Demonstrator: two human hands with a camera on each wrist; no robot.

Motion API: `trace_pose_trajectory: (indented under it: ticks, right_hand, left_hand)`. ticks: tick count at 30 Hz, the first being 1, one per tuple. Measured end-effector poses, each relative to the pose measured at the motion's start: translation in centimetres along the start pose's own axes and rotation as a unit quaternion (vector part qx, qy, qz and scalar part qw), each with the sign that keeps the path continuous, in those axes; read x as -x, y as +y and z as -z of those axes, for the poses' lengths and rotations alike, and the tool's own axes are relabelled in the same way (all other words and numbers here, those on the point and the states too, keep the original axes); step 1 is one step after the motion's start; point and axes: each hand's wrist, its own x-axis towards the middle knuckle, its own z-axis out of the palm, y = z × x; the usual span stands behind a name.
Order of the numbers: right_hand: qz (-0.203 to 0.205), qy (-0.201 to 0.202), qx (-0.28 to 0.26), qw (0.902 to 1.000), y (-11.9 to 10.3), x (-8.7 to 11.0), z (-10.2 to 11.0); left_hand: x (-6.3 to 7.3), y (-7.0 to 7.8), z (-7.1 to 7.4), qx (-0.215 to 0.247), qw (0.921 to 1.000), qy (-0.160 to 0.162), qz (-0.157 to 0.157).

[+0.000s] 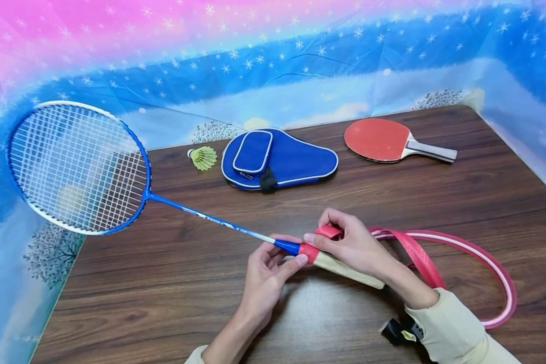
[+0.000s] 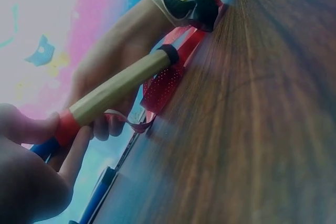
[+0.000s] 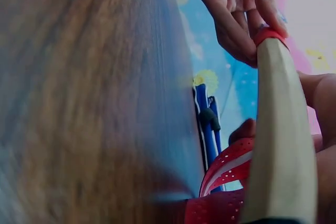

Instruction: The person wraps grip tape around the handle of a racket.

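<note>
A blue and white badminton racket (image 1: 177, 206) is held at a slant, its strung head to the left. My left hand (image 1: 264, 275) pinches the top of its handle, just below the blue cone (image 1: 287, 246). Red perforated grip tape (image 2: 163, 88) is wrapped round the handle's top there. Below the wrap the pale wooden handle (image 3: 281, 129) is bare down to its dark end cap (image 2: 169, 54). My right hand (image 1: 357, 245) pinches the tape close to the wrap, thumb near the handle. The tape's loose length trails to the right in a big loop.
On the brown wooden table (image 1: 164, 293), a yellow-green shuttlecock (image 1: 203, 157), a blue paddle case (image 1: 296, 154) and a red table tennis paddle (image 1: 377, 140) lie along the back. A snowflake-patterned cloth (image 1: 273, 55) hangs behind.
</note>
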Motion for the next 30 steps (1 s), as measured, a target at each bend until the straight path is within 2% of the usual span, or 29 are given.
trace_pose_trajectory:
  ticks: [5,8,10,12,17,19,30]
  right_hand:
    - [-0.006,-0.013,-0.007,0.9999,0.21,0.01,-0.21]
    - [-0.019,-0.024,-0.018,0.9994,0.27,0.02,-0.35]
    - [-0.03,-0.033,-0.028,0.9986,0.29,0.05,-0.44]
    - [-0.045,-0.052,-0.068,0.9953,0.25,0.04,-0.52]
    - [-0.075,-0.088,-0.171,0.9784,0.08,0.01,-0.75]
    - [-0.074,-0.086,-0.177,0.9776,-0.01,0.04,-0.82]
    - [-0.065,-0.062,-0.166,0.9819,-0.26,0.15,-0.73]
  left_hand:
    - [-0.09,-0.17,0.16,-0.024,0.9991,-0.004,-0.036]
    - [-0.16,-0.31,0.26,-0.033,0.9985,-0.007,-0.043]
    - [-0.2,-0.31,0.33,-0.043,0.9983,-0.01,-0.039]
    - [-0.22,-0.24,0.39,-0.045,0.9985,-0.014,-0.027]
    - [-0.18,0.04,0.59,-0.032,0.9991,-0.027,0.012]
    - [-0.18,0.08,0.67,-0.028,0.9989,-0.031,0.02]
    - [-0.3,0.43,0.76,-0.048,0.9983,-0.033,0.0]
